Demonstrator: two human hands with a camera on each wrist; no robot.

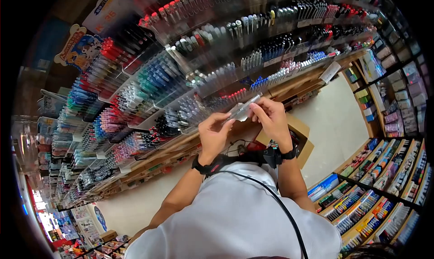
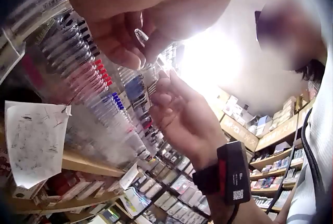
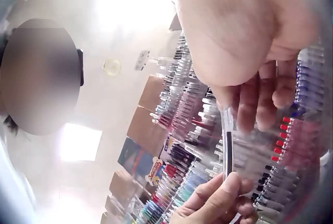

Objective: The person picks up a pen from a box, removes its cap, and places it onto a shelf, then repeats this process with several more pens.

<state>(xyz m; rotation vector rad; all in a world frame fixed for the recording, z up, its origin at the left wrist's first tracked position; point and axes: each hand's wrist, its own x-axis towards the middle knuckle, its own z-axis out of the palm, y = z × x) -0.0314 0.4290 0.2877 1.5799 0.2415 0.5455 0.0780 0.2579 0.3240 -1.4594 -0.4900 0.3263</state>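
A slim clear pen-like item with a dark core (image 3: 229,148) spans both hands in the right wrist view. The left hand (image 1: 213,134) pinches its lower left end between thumb and fingers, and the right hand (image 1: 272,118) pinches the upper right end. In the head view the item (image 1: 244,108) looks silvery and slants up to the right, with a whitish piece beneath it. The left wrist view shows the left hand (image 2: 140,10) large at the top and the right hand (image 2: 182,112) just below it.
Racks of pens (image 1: 158,76) rise ahead and to the left. A cardboard box (image 1: 308,146) stands on the floor (image 1: 334,118) beside the right forearm. More stocked shelves (image 1: 361,204) line the right. A paper sheet (image 2: 36,143) hangs at the rack's edge.
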